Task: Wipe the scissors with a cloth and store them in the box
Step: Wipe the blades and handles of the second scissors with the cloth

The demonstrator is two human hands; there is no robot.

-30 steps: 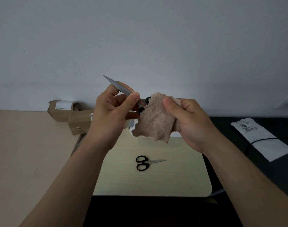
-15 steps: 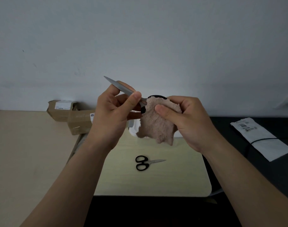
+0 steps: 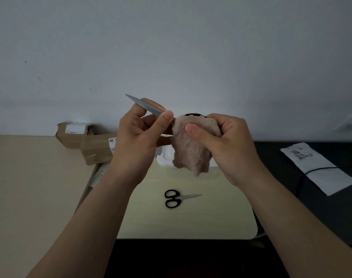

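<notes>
My left hand [image 3: 139, 137] pinches the grey blades of a pair of scissors [image 3: 145, 106], held up with the tip pointing up and left. My right hand [image 3: 227, 143] grips a beige fluffy cloth [image 3: 191, 151] wrapped over the scissors' black handles, of which only a thin arc shows above the cloth. A second, smaller pair of black-handled scissors [image 3: 177, 198] lies on the pale tabletop [image 3: 211, 217] below my hands. A white box [image 3: 165, 157] sits behind the cloth, mostly hidden.
Two brown cardboard boxes [image 3: 93, 145] stand at the back left against the wall. A white labelled bag [image 3: 319, 169] with a black cable across it lies on the dark surface to the right. A light wooden surface lies to the left.
My right hand has moved the cloth further over the black handles, so less of them shows. My left hand keeps its hold on the blades in nearly the same place.
</notes>
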